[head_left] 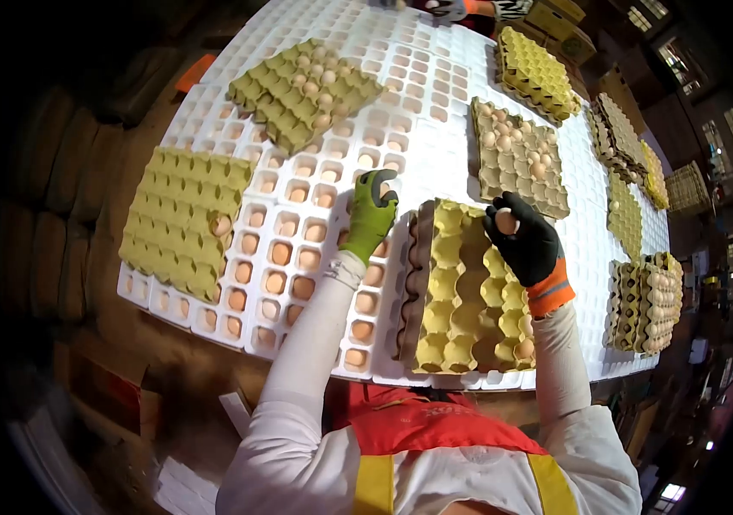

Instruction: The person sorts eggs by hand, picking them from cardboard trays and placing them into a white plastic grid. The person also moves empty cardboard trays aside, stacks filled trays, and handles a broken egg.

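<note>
My left hand [371,213], in a green glove with dark fingertips, is over the white foam trays [435,163], its fingers curled round an egg [386,187]. My right hand [523,240], in a black glove with an orange cuff, holds a pale brown egg [507,221] above the upper right edge of a yellow cardboard egg tray [456,296]. That tray has mostly bare cups, with an egg [525,348] at its lower right corner. Many cells of the foam around my left hand contain eggs.
Cardboard trays with eggs lie at the upper left [280,112] and beyond my right hand [499,176]. A green tray [182,215] rests at left with one egg. Stacked trays [538,73] stand at the back, others [645,305] at right. Another person's gloved hand [448,10] shows at the far edge.
</note>
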A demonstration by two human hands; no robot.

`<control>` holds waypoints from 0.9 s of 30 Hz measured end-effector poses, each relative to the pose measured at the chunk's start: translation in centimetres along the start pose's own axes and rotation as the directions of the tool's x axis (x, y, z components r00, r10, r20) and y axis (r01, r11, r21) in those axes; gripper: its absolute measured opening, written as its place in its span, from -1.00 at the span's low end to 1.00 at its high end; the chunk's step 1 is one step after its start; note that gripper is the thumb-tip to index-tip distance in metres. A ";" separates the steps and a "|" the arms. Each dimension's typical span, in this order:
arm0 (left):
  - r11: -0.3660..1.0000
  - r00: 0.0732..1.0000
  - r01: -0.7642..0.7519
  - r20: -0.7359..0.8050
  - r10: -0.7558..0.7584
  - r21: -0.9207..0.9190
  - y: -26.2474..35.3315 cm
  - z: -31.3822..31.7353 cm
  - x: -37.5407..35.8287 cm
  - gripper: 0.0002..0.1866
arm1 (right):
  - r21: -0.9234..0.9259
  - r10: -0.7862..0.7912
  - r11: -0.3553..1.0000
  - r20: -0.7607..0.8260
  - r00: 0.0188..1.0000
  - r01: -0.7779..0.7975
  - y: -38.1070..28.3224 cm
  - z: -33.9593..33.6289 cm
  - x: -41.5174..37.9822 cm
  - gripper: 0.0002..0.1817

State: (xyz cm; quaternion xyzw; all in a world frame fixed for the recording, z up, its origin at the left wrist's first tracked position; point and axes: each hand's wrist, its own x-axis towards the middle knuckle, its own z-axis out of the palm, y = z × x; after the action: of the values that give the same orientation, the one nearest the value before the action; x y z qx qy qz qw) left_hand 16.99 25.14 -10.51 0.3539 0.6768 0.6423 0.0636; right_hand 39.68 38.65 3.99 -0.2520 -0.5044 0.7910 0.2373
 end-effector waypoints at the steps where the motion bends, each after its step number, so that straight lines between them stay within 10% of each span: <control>1: 0.996 0.996 -0.058 0.077 0.053 0.062 0.4 0.6 1.3 -0.65 | 0.321 0.159 0.936 -0.029 0.987 -0.142 -0.6 0.6 0.3 -0.56; 5: 0.698 0.933 -0.328 0.335 0.133 0.636 -4.3 3.0 1.6 -0.64 | -0.397 -0.120 0.911 0.005 0.993 0.112 0.5 1.9 5.3 -0.66; 10: 0.964 0.998 0.007 0.062 -0.024 0.266 -0.6 0.2 0.0 -0.62 | -0.962 -0.055 -0.018 0.272 0.961 0.271 7.1 0.5 18.0 -0.60; 12: 0.982 0.994 0.057 0.086 -0.074 0.181 1.5 -1.8 -2.0 -0.64 | -0.935 0.068 0.001 0.355 0.932 0.356 9.5 -1.1 19.5 -0.58; 16: 0.975 0.966 0.218 0.152 -0.210 -0.038 4.2 -5.5 -6.4 -0.67 | -0.812 -0.252 0.373 0.378 0.891 0.450 0.8 -0.5 12.1 -0.60; 20: 0.960 0.983 0.107 0.114 -0.141 0.258 11.6 -5.7 -10.8 -0.70 | -0.694 -0.294 0.615 0.240 0.925 0.375 -7.7 -7.4 -1.4 -0.68; 23: 0.999 0.992 0.044 0.114 -0.047 0.023 19.4 -0.2 -14.5 -0.62 | -0.859 -0.071 0.490 0.127 0.989 0.145 -8.8 -12.9 -10.8 -0.71; 27: 0.807 0.780 -0.450 0.609 0.147 0.382 23.6 8.6 -18.7 -0.61 | -0.959 0.054 0.086 0.277 0.959 0.272 -5.2 -14.7 -19.8 -0.57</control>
State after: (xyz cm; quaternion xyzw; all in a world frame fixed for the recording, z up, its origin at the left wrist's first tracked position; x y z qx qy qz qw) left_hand 44.94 19.96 2.77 0.6339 0.7055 0.3124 0.0537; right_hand 64.73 38.09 6.59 -0.2090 -0.9458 0.2486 0.0011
